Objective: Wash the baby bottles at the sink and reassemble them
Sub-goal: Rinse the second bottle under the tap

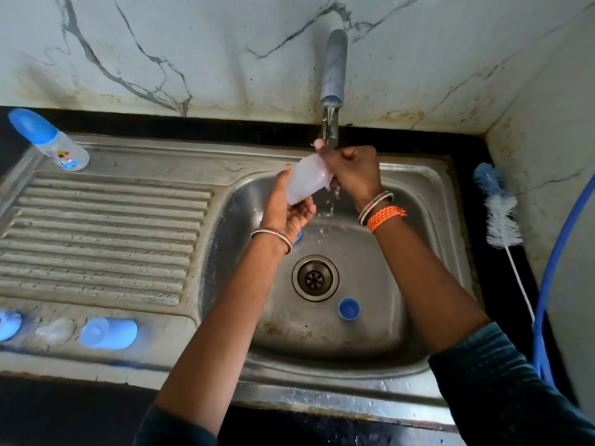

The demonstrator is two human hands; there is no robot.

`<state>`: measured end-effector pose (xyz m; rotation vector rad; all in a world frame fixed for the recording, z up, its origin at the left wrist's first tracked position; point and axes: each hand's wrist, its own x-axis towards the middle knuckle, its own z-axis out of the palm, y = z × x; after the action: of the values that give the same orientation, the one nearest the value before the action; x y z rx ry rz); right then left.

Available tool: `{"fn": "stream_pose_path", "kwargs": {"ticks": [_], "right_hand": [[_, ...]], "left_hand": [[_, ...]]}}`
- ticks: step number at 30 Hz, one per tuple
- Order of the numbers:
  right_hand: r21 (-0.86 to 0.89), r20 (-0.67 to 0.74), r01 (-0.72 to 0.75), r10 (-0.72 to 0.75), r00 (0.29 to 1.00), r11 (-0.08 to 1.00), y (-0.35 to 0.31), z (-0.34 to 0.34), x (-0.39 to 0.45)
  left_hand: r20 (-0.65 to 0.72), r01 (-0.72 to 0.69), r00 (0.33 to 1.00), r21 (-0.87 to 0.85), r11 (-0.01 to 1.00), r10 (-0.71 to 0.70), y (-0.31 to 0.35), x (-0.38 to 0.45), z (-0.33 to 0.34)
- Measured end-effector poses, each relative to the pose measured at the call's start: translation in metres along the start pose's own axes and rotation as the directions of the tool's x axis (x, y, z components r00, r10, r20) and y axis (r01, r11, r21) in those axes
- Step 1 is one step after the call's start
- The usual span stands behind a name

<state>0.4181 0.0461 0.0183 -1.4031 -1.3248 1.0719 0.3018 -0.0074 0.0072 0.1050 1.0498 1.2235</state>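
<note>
The left hand (286, 207) has its fingers (306, 209) curled round the lower part of a clear bottle body (304, 181), which is tilted with its upper end toward the tap (333, 88). The right hand (352, 173) closes its fingers over that upper end, so the bottle's mouth is hidden; whether anything else is pinched there cannot be made out. Water runs from the tap onto the right-hand fingers and drips off below them into the sink (322, 329).

Just under the left wrist a blue piece (298, 235) shows only as a sliver, too little to say what it is. Well below both sets of fingers, near the drain (315, 278), a small blue cap (349, 309) lies in the basin.

Far to the left of the fingers an assembled bottle with a blue cap (48, 140) stands at the back of the drainboard (103, 233). On the near rim lie a blue cover (108, 333), a blurred clear piece (53, 331) and another blue part (9, 326) cut off by the frame edge. To the right of the fingers a bottle brush (500, 214) lies on the dark counter (476, 149), beside a blue hose (553, 268).
</note>
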Motion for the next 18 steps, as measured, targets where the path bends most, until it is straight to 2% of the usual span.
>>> {"fn": "stream_pose_path", "kwargs": {"ticks": [2,4,6,8,11,13,15,17,18], "right_hand": [[-0.007,-0.007,-0.045,0.045,0.999,0.999,-0.001,0.0,0.002],[0.125,0.171,-0.134,0.112,0.979,0.983,-0.001,-0.004,0.002],[0.281,0.363,-0.237,0.126,0.923,0.93,-0.002,-0.012,0.002],[0.352,0.422,-0.275,0.111,0.9,0.895,0.001,-0.019,0.002],[0.352,0.299,-0.23,0.124,0.946,0.907,0.003,-0.016,0.0],[0.34,0.21,-0.222,0.156,0.965,0.914,0.004,-0.01,-0.002],[0.348,0.167,-0.273,0.227,0.959,0.897,0.006,-0.001,-0.004],[0.398,0.11,-0.309,0.29,0.951,0.864,0.007,0.005,-0.005],[0.393,0.065,-0.315,0.315,0.947,0.864,0.007,0.009,-0.004]], "left_hand": [[-0.028,-0.157,0.986,0.145,0.977,0.163,-0.005,0.002,0.002],[0.0,-0.209,0.976,0.295,0.932,0.218,-0.005,0.0,-0.001],[0.026,-0.143,0.989,0.335,0.931,0.143,-0.001,-0.001,-0.003],[0.042,-0.047,0.998,0.33,0.943,0.035,0.005,-0.001,-0.006],[0.146,0.173,0.966,0.255,0.951,-0.215,0.01,0.0,-0.01],[0.201,0.26,0.934,0.181,0.948,-0.295,0.005,0.0,-0.012],[0.144,0.17,0.969,0.205,0.964,-0.201,-0.004,0.003,-0.011],[0.047,-0.075,0.997,0.371,0.925,0.062,-0.018,0.006,-0.01],[0.027,-0.196,0.978,0.424,0.884,0.205,-0.025,0.007,-0.01]]}}
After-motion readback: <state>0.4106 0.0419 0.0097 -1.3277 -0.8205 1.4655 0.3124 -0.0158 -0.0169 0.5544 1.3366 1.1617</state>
